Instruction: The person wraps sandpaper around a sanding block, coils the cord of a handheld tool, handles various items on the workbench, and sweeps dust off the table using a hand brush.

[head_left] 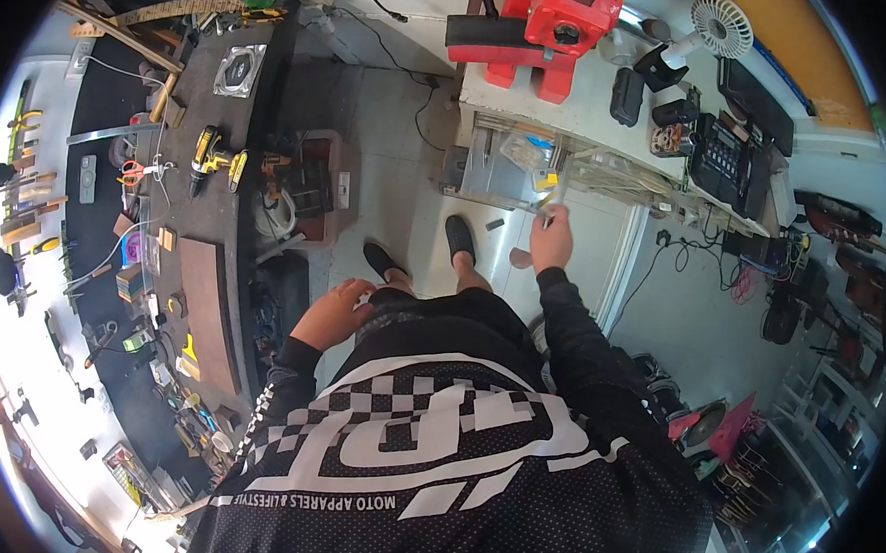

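Note:
My right hand [552, 239] is at an open drawer [478, 181] under the white bench, its fingers closed round a small thing at the drawer's front corner that I cannot make out. Inside the drawer lie a clear plastic bag [523, 153] and a yellow item [545, 181], just beyond my fingers. My left hand [334, 314] rests near my left thigh, fingers loosely spread, with nothing in it.
A dark workbench [233, 115] on the left bears a yellow cordless drill [207, 160] and a brown board [208, 314]. On the white bench [597, 114] stand a red machine [566, 28] and a small fan [722, 28]. A crate [320, 185] stands on the floor.

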A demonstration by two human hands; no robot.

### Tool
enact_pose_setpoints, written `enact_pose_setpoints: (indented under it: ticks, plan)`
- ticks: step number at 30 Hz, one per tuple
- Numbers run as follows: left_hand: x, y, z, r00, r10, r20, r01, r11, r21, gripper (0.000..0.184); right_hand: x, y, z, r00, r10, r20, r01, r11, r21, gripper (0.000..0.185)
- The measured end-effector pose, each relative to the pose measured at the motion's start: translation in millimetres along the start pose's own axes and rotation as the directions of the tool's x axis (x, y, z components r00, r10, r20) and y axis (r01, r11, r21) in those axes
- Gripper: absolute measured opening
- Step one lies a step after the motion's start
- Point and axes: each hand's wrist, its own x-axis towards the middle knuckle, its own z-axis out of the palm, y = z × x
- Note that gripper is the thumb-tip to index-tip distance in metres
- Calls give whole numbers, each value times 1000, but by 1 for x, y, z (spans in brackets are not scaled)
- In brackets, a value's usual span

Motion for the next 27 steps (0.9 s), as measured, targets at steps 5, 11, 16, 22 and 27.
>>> enact_pose_setpoints:
  ticks: [5,11,16,22,27]
  plan:
    - [-6,-11,11,999,-6,52,6,1000,8,36,54,-31,0,988,-137,-69,100,915,-390,63]
    - [20,1,3,997,67,43,-73,985,159,35,67,-47,6,992,-127,-20,103,878,-467,61]
    - [71,17,-6,962,268,-53,-254,948,191,34,42,-60,-21,973,-53,225,21,990,141,42]
    - [79,131,-44,860,426,-282,-474,871,-130,55,-2,-110,-82,464,-339,819,-828,161,536,43]
    - [60,157,-54,716,496,-492,-587,809,-40,69,-40,-183,-112,384,-467,796,-844,172,508,49]
